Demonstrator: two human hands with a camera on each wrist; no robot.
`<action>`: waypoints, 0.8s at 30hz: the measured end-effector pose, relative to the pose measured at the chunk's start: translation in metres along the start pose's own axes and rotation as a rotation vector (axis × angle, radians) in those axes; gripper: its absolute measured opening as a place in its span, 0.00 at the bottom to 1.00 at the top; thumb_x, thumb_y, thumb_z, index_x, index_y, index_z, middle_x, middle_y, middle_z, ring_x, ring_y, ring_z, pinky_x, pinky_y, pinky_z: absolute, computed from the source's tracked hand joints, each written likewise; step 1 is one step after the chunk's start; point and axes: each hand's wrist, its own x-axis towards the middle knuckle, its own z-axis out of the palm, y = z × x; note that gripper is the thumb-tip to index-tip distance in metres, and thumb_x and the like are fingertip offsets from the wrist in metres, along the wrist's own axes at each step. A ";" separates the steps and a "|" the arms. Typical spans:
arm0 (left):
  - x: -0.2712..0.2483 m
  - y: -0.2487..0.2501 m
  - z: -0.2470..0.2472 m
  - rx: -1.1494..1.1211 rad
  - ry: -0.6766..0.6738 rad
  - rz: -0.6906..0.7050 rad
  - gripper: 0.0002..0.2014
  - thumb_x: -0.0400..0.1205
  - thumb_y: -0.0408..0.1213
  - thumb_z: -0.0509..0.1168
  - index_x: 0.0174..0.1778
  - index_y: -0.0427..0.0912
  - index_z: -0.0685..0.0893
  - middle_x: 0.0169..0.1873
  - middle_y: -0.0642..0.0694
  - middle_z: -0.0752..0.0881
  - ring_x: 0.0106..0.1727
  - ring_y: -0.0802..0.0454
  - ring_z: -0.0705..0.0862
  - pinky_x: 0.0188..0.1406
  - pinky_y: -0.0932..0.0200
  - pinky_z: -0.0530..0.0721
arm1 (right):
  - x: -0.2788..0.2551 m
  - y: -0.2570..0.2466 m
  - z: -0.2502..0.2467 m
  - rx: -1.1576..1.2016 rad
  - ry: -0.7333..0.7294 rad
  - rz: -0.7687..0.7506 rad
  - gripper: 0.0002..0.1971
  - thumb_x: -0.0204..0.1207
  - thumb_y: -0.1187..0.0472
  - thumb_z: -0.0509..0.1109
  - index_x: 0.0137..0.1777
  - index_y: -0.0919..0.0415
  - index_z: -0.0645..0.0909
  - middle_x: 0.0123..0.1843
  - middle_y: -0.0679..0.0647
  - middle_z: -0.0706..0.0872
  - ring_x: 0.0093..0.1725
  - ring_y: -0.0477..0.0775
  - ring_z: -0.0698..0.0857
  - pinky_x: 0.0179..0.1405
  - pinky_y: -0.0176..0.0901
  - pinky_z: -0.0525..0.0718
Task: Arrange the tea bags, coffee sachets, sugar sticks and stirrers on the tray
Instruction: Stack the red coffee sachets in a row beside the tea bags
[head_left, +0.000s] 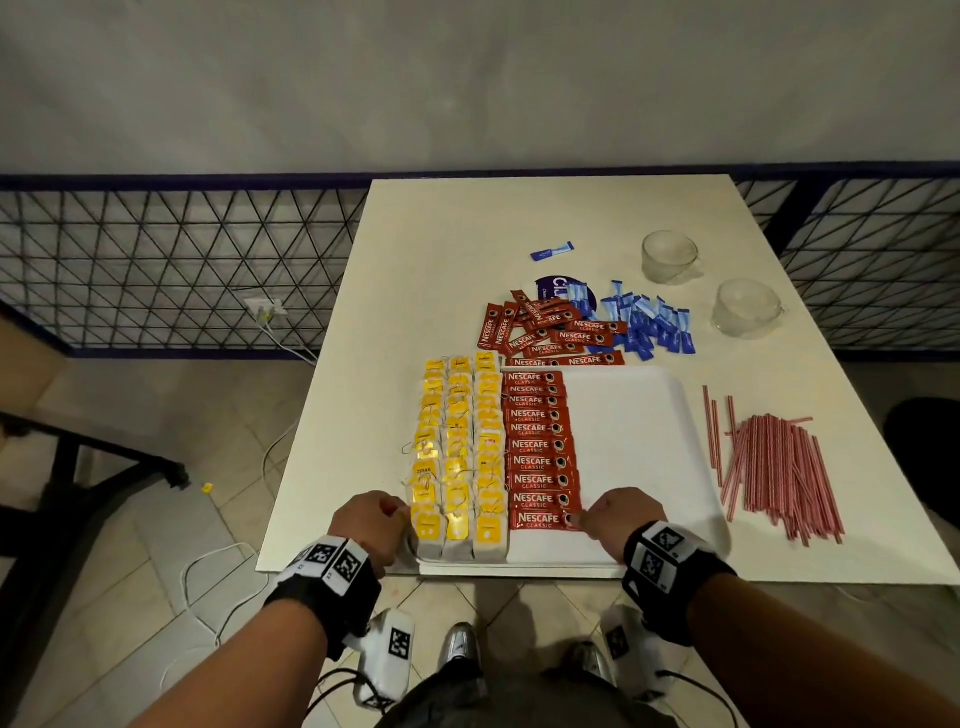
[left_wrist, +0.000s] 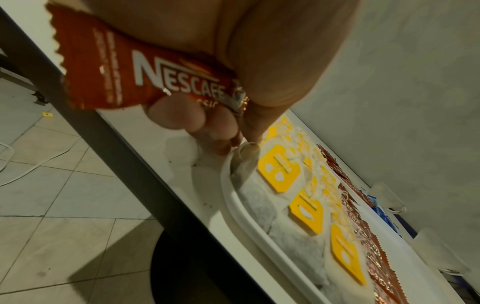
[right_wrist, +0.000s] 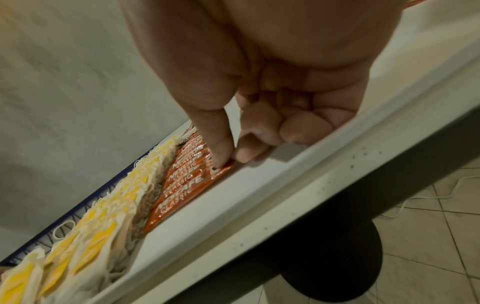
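Observation:
A white tray (head_left: 623, 426) lies at the table's near edge. On its left part are three columns of tea bags (head_left: 457, 452) with yellow tags, then one column of red coffee sachets (head_left: 537, 447). My right hand (head_left: 579, 519) pinches the right end of the nearest sachet (right_wrist: 182, 189) between thumb and forefinger (right_wrist: 228, 160). My left hand (head_left: 402, 514) is at the tray's near left corner, curled round a spare coffee sachet (left_wrist: 130, 78). Its fingertips (left_wrist: 241, 139) touch the corner tea bag (left_wrist: 246, 164) by the tray rim (left_wrist: 241, 209).
Beyond the tray lie a loose pile of red sachets (head_left: 545, 332), blue sugar sticks (head_left: 644, 322) and one stray stick (head_left: 551, 251). Red-striped stirrers (head_left: 774, 467) lie right of the tray. Two glass cups (head_left: 667, 257) (head_left: 745, 309) stand at the back right.

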 end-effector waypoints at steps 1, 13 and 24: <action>0.001 0.000 0.001 0.002 0.004 0.002 0.12 0.82 0.43 0.63 0.33 0.48 0.82 0.28 0.48 0.85 0.34 0.43 0.88 0.41 0.51 0.89 | 0.000 0.000 0.000 -0.022 0.002 -0.004 0.22 0.73 0.38 0.70 0.47 0.58 0.86 0.47 0.50 0.89 0.47 0.51 0.87 0.55 0.46 0.86; -0.002 0.001 -0.007 -0.087 0.044 -0.017 0.10 0.80 0.39 0.62 0.36 0.44 0.85 0.28 0.43 0.85 0.28 0.41 0.85 0.29 0.53 0.87 | -0.009 0.003 -0.008 -0.002 0.037 -0.060 0.25 0.75 0.35 0.66 0.48 0.60 0.84 0.47 0.52 0.88 0.49 0.52 0.86 0.56 0.46 0.84; -0.042 0.090 -0.022 -0.240 -0.287 0.344 0.16 0.84 0.30 0.57 0.65 0.49 0.65 0.45 0.41 0.83 0.26 0.43 0.82 0.21 0.57 0.76 | -0.038 -0.048 -0.032 0.556 0.001 -0.594 0.08 0.71 0.44 0.74 0.46 0.43 0.85 0.46 0.45 0.89 0.45 0.44 0.87 0.49 0.46 0.86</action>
